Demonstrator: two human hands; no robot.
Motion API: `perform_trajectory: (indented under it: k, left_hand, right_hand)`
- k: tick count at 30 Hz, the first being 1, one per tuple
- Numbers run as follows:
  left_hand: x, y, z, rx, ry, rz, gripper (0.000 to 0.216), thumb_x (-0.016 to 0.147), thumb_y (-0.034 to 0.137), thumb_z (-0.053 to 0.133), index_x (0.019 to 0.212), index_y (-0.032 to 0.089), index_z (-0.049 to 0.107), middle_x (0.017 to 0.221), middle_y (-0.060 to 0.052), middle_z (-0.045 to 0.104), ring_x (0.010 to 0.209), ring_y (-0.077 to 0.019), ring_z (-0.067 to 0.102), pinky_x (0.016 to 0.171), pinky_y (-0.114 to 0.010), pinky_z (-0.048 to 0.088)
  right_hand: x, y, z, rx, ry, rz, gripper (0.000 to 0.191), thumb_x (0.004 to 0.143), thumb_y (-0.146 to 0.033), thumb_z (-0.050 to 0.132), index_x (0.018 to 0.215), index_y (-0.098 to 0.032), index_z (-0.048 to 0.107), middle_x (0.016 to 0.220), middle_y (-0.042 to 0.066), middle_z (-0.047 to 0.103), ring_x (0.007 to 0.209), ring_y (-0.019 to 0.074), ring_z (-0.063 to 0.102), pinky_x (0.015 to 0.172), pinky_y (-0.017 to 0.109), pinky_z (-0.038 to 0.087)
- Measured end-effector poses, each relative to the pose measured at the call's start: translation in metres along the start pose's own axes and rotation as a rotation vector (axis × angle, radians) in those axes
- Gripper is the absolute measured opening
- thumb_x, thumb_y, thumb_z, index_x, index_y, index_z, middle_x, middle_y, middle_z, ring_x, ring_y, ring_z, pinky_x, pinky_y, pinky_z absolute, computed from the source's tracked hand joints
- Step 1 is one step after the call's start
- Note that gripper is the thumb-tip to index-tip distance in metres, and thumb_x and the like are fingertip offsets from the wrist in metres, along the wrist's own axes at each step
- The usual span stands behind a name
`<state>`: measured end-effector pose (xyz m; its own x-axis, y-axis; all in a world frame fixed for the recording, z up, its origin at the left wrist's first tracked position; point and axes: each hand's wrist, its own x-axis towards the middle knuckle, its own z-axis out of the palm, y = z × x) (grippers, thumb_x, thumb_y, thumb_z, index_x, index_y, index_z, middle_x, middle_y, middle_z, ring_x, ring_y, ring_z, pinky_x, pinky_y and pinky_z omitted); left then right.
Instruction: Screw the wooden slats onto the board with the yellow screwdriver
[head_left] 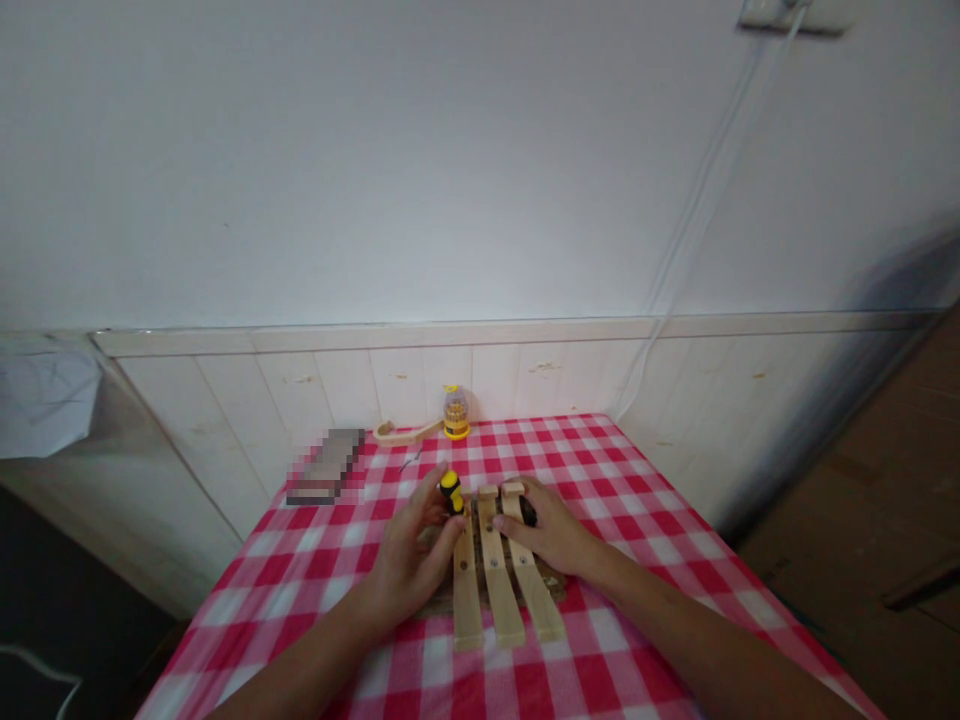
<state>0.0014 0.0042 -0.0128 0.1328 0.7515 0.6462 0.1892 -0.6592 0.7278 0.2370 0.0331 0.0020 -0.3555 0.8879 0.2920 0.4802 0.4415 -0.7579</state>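
Wood slats (495,600): three, side by side, near middle of the cloth (337,650); near ends splay apart, screw heads showing. A brown base (435,604) lies under them, seemingly tying the set together.
Screwdriver (451,492): yellow and black, about upright by the left slat's far end; tip hidden. Upright stance probably keeps it in line with a screw.
Left hand (412,555): grasping the screwdriver, thumb on the near side, fingers curled beyond; forearm slants in from near left.
Right hand (551,525): grasping the slats, thumb across the middle one, fingers round the far right end, likely to steady them. Forearm angles in from near right.
Jar (456,415): far edge, beside a hooked wood piece (409,436), perhaps parked clear of the hands.
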Motion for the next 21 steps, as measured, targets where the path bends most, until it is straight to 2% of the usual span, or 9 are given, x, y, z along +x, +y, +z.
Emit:
perform_trajectory:
  k: [5,12,17,21]
  left_hand:
    - [-0.002,0.005,0.001,-0.048,0.083,0.021,0.073,0.098,0.019,0.063,0.161,0.032,0.027,0.121,-0.012,0.071,0.100,-0.0196,0.074,0.084,-0.032,0.063]
    - [0.000,0.024,0.001,-0.089,0.012,0.097,0.068,0.099,0.021,0.061,0.159,0.029,0.031,0.108,-0.010,0.073,0.087,-0.0176,0.075,0.072,-0.028,0.063]
    - [-0.007,0.013,0.001,0.002,-0.004,0.081,0.067,0.096,0.019,0.066,0.156,0.028,0.038,0.112,-0.010,0.075,0.081,-0.0158,0.075,0.067,-0.025,0.062]
    - [-0.009,0.007,0.001,0.127,0.037,0.133,0.064,0.091,0.022,0.073,0.148,0.027,0.046,0.115,-0.010,0.076,0.086,-0.0179,0.076,0.073,-0.028,0.064]
  right_hand:
    - [0.000,-0.001,-0.001,-0.007,0.001,0.000,0.019,0.090,-0.036,0.071,0.100,-0.021,0.064,0.100,0.007,0.069,0.093,0.0258,0.066,0.083,0.039,0.054]
    - [0.000,-0.001,0.000,0.004,0.001,0.001,0.020,0.091,-0.038,0.070,0.098,-0.021,0.065,0.098,0.006,0.070,0.092,0.0252,0.067,0.081,0.037,0.053]
    - [0.001,-0.002,-0.001,-0.019,-0.002,0.003,0.019,0.091,-0.037,0.071,0.098,-0.021,0.065,0.097,0.006,0.070,0.091,0.0244,0.066,0.081,0.036,0.053]
    - [0.001,-0.003,-0.002,-0.032,-0.016,0.003,0.018,0.091,-0.035,0.071,0.100,-0.020,0.066,0.098,0.006,0.070,0.090,0.0236,0.065,0.080,0.035,0.052]
